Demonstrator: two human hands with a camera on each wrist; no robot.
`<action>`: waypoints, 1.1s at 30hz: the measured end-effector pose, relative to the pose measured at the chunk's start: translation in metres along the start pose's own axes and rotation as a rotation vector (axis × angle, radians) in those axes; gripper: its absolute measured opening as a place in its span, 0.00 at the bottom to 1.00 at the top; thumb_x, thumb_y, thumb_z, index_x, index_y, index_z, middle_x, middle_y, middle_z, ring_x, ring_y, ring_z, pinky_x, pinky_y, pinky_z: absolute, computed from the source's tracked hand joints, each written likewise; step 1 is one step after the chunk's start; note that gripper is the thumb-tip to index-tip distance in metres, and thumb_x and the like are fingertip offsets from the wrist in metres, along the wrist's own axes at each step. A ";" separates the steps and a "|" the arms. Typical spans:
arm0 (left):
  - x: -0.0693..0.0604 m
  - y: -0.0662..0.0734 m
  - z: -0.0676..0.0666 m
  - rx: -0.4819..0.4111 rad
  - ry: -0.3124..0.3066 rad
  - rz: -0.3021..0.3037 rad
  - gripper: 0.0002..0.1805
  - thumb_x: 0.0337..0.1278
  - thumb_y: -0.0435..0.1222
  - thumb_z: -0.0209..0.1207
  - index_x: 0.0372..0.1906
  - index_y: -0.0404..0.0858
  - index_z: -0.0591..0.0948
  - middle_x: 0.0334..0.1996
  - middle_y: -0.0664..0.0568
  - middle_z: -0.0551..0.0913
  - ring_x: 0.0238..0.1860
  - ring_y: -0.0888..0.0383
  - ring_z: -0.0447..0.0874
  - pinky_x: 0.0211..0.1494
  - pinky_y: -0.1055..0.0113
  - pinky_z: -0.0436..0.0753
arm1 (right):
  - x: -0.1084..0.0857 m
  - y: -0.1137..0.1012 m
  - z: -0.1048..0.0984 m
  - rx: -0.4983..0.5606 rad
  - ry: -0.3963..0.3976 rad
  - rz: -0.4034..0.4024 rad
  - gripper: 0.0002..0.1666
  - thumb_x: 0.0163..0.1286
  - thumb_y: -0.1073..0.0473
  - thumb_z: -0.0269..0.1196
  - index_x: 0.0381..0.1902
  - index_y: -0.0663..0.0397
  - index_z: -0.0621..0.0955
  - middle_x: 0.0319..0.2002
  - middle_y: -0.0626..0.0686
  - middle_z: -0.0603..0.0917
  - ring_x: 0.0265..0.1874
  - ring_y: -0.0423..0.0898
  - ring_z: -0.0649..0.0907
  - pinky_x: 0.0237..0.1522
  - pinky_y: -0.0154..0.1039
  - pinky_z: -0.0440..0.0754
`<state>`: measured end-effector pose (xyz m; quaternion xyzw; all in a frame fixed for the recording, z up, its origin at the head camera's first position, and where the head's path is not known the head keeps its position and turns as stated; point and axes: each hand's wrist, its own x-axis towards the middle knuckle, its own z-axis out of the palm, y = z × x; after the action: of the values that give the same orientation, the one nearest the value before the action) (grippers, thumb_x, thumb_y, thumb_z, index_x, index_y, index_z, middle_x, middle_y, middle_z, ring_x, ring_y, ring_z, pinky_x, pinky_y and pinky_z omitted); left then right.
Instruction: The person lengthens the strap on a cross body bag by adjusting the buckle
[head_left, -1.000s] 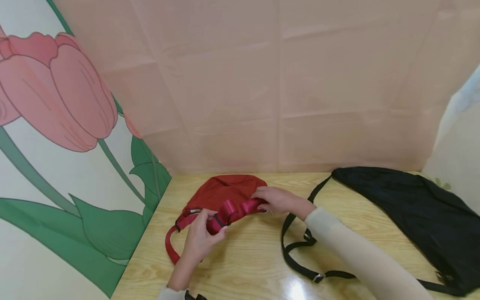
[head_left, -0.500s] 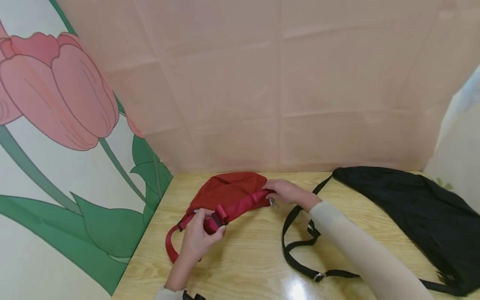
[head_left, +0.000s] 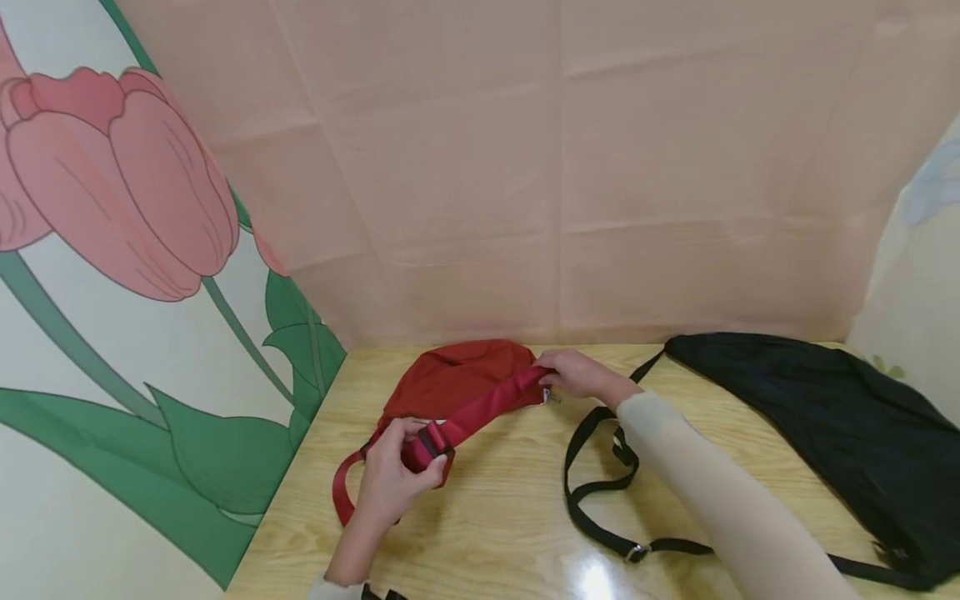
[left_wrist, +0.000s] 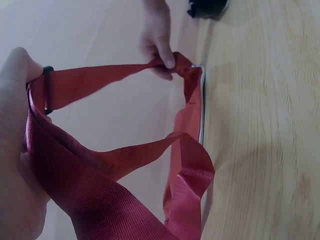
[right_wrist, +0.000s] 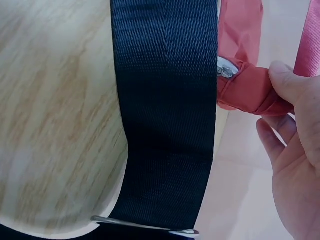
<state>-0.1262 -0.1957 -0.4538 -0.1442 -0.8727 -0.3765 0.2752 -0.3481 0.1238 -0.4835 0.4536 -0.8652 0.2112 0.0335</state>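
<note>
A red waist bag (head_left: 457,375) lies towards the back of the table. My left hand (head_left: 393,475) pinches its red strap (head_left: 483,408) at the black slider buckle (head_left: 432,440). Between both hands the strap runs nearly straight, slightly twisted; another loop of it hangs at the left. In the left wrist view, folded lengths of strap (left_wrist: 95,195) hang below the thumb. At the bag's right end my right hand (head_left: 577,375) grips the corner where the strap joins. A metal zipper pull (right_wrist: 227,68) sits beside those fingertips in the right wrist view.
To the right lies a black bag (head_left: 817,442), its black strap (head_left: 600,533) curving over the wooden table (head_left: 495,533) beneath my right forearm. A silver buckle (head_left: 637,553) is on that strap. A pink cloth (head_left: 555,183) hangs behind; a tulip-painted wall stands left.
My right hand has moved right and slightly up along the strap to the bag's corner. The strap's loose folds between the hands have straightened. My left hand has stayed almost in place.
</note>
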 end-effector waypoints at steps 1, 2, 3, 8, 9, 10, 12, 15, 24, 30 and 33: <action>0.000 0.000 0.000 -0.001 0.000 0.004 0.27 0.39 0.35 0.76 0.48 0.40 0.77 0.39 0.53 0.84 0.37 0.62 0.82 0.36 0.67 0.83 | 0.000 0.002 0.000 0.003 0.004 0.003 0.06 0.70 0.65 0.66 0.44 0.55 0.86 0.37 0.48 0.83 0.38 0.44 0.83 0.44 0.45 0.82; -0.001 0.000 0.000 -0.002 -0.002 0.005 0.27 0.39 0.35 0.76 0.48 0.40 0.77 0.39 0.53 0.84 0.36 0.62 0.82 0.36 0.67 0.83 | 0.000 0.003 0.000 0.009 0.008 0.007 0.06 0.70 0.65 0.66 0.43 0.55 0.86 0.37 0.48 0.83 0.38 0.45 0.83 0.44 0.46 0.82; -0.001 0.000 -0.001 -0.005 -0.003 0.003 0.27 0.38 0.35 0.76 0.47 0.40 0.77 0.38 0.53 0.84 0.36 0.62 0.82 0.35 0.68 0.83 | 0.000 0.005 0.000 0.014 0.011 0.014 0.06 0.70 0.66 0.66 0.43 0.56 0.86 0.37 0.49 0.83 0.38 0.45 0.83 0.45 0.46 0.82; -0.001 0.001 -0.002 0.006 -0.002 -0.010 0.27 0.37 0.34 0.76 0.47 0.40 0.77 0.36 0.54 0.83 0.35 0.62 0.81 0.34 0.68 0.83 | 0.000 0.013 0.001 0.042 0.016 0.066 0.06 0.70 0.67 0.65 0.42 0.55 0.86 0.37 0.50 0.85 0.38 0.46 0.84 0.45 0.48 0.83; -0.001 0.002 -0.002 0.007 -0.003 -0.010 0.27 0.37 0.34 0.75 0.47 0.40 0.77 0.36 0.54 0.83 0.35 0.62 0.81 0.33 0.68 0.83 | 0.000 0.014 0.001 0.043 0.015 0.070 0.06 0.70 0.67 0.65 0.42 0.56 0.86 0.38 0.50 0.85 0.38 0.46 0.84 0.45 0.48 0.83; -0.001 0.002 -0.002 0.005 -0.003 -0.010 0.27 0.37 0.34 0.76 0.47 0.41 0.77 0.36 0.55 0.83 0.35 0.62 0.81 0.33 0.68 0.83 | 0.000 0.014 0.001 0.044 0.016 0.074 0.06 0.70 0.67 0.65 0.42 0.56 0.86 0.38 0.50 0.86 0.38 0.46 0.84 0.45 0.48 0.83; -0.002 0.002 -0.002 -0.005 -0.011 -0.004 0.27 0.37 0.34 0.76 0.47 0.41 0.77 0.36 0.55 0.83 0.35 0.63 0.81 0.33 0.69 0.83 | 0.000 0.014 0.000 0.051 0.014 0.075 0.06 0.70 0.67 0.65 0.42 0.57 0.86 0.38 0.51 0.86 0.37 0.47 0.84 0.45 0.48 0.83; -0.003 0.003 0.000 -0.048 -0.044 0.009 0.28 0.38 0.33 0.76 0.48 0.41 0.77 0.37 0.56 0.83 0.36 0.63 0.81 0.34 0.69 0.83 | 0.000 0.012 -0.002 0.064 0.007 0.074 0.06 0.70 0.68 0.65 0.43 0.58 0.86 0.39 0.52 0.86 0.38 0.47 0.84 0.46 0.49 0.83; -0.007 0.009 0.010 -0.118 -0.346 -0.065 0.27 0.50 0.42 0.76 0.54 0.45 0.77 0.44 0.60 0.82 0.42 0.64 0.81 0.40 0.70 0.83 | -0.009 0.008 -0.006 0.091 -0.026 0.105 0.13 0.67 0.66 0.68 0.49 0.59 0.83 0.42 0.52 0.84 0.40 0.46 0.80 0.46 0.47 0.79; -0.011 0.013 0.028 -0.096 -0.560 -0.081 0.27 0.56 0.48 0.72 0.58 0.49 0.75 0.46 0.59 0.81 0.44 0.65 0.79 0.44 0.71 0.81 | -0.012 0.004 -0.007 0.102 -0.063 0.042 0.15 0.67 0.67 0.68 0.51 0.62 0.82 0.47 0.56 0.82 0.46 0.50 0.80 0.52 0.52 0.79; -0.012 0.015 0.038 -0.049 -0.611 -0.064 0.27 0.55 0.48 0.73 0.58 0.51 0.75 0.44 0.61 0.81 0.42 0.68 0.78 0.43 0.72 0.80 | -0.012 0.001 -0.008 0.096 -0.078 0.032 0.15 0.67 0.67 0.67 0.51 0.62 0.82 0.48 0.56 0.82 0.47 0.50 0.80 0.52 0.52 0.80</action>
<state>-0.1239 -0.1588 -0.4736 -0.2298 -0.9099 -0.3450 -0.0154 -0.3426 0.1367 -0.4798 0.4488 -0.8618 0.2349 -0.0254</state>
